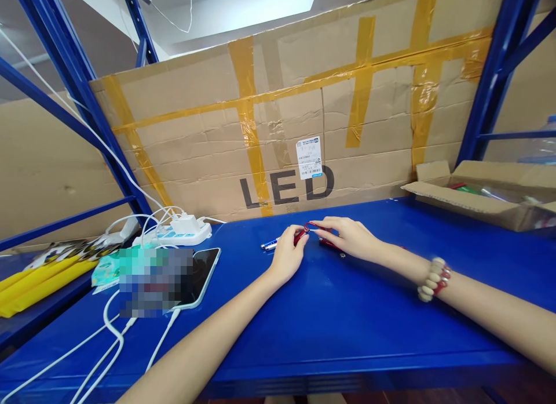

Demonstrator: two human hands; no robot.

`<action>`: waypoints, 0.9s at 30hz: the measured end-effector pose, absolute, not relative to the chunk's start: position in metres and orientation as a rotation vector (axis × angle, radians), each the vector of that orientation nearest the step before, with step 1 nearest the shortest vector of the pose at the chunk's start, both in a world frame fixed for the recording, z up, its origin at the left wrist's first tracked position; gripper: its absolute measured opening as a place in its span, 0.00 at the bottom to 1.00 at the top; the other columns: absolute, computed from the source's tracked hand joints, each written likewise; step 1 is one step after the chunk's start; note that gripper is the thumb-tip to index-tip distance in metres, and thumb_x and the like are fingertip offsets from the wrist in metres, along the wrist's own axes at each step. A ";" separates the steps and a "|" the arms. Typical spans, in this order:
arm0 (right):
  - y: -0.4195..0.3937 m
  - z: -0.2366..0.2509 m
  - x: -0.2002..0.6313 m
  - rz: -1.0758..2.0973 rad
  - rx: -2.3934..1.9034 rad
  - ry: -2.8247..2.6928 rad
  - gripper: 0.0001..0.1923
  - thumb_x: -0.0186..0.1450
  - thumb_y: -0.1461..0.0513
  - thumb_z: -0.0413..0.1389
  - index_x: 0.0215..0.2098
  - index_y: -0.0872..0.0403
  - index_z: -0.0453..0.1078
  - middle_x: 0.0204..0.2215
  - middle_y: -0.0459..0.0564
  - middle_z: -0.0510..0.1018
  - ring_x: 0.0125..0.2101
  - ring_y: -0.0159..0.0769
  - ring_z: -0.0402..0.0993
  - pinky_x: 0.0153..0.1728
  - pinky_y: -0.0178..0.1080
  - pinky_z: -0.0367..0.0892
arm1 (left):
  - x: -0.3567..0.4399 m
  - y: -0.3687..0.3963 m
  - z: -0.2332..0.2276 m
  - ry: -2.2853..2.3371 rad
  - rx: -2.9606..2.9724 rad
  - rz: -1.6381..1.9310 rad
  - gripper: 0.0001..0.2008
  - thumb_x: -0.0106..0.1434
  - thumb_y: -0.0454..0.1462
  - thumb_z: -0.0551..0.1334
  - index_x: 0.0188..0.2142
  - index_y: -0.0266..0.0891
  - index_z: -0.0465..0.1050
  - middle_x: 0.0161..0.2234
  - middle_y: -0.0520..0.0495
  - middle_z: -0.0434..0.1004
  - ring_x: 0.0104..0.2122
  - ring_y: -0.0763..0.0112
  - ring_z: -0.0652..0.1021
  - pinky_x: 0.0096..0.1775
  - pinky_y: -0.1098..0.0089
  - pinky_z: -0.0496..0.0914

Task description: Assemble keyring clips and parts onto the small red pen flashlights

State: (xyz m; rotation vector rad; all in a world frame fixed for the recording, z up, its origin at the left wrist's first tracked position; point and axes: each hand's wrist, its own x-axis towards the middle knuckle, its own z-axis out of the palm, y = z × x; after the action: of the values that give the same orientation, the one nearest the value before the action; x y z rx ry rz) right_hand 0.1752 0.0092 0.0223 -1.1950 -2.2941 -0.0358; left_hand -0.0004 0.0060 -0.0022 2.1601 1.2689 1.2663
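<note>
Both hands pinching small red clip (309,230) mid-frame, left hand (287,258) steadying, right hand (350,237) working the loop; I guess pens (270,245) parked just left for reach.

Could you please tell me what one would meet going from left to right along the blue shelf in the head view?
Yellow packets → phone → small pens → left hand → red item pinched by both hands → right hand → bead bracelet → open cardboard box.
</note>
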 end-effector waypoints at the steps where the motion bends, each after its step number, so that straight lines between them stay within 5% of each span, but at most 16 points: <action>1: 0.009 0.022 0.175 -0.031 -1.208 -2.308 0.18 0.66 0.54 0.44 0.51 0.46 0.65 0.39 0.46 0.75 0.39 0.37 0.70 0.31 0.34 0.63 | -0.002 0.006 -0.002 1.315 2.185 1.257 0.06 0.60 0.34 0.55 0.37 0.39 0.68 0.36 0.48 0.72 0.37 0.71 0.72 0.41 0.70 0.65; 11: 0.009 0.017 0.174 -0.110 -1.029 -2.575 0.14 0.66 0.59 0.46 0.41 0.49 0.72 0.34 0.47 0.76 0.34 0.36 0.70 0.33 0.35 0.61 | -0.013 -0.006 0.019 1.735 2.535 0.633 0.08 0.57 0.42 0.60 0.36 0.47 0.75 0.35 0.48 0.74 0.39 0.63 0.70 0.40 0.64 0.59; 27: 0.017 0.043 0.203 -0.193 -1.649 -2.208 0.10 0.57 0.55 0.53 0.31 0.47 0.75 0.29 0.43 0.78 0.31 0.36 0.72 0.23 0.33 0.57 | -0.018 0.001 0.017 1.808 2.762 0.571 0.12 0.61 0.42 0.55 0.37 0.44 0.75 0.33 0.44 0.71 0.36 0.61 0.67 0.37 0.65 0.55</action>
State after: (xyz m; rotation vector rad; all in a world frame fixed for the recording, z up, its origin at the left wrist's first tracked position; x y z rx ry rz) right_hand 0.2031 0.0168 0.0432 -1.6487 -2.2084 -0.1933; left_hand -0.0176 0.0008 0.0171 2.7616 1.8082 0.5708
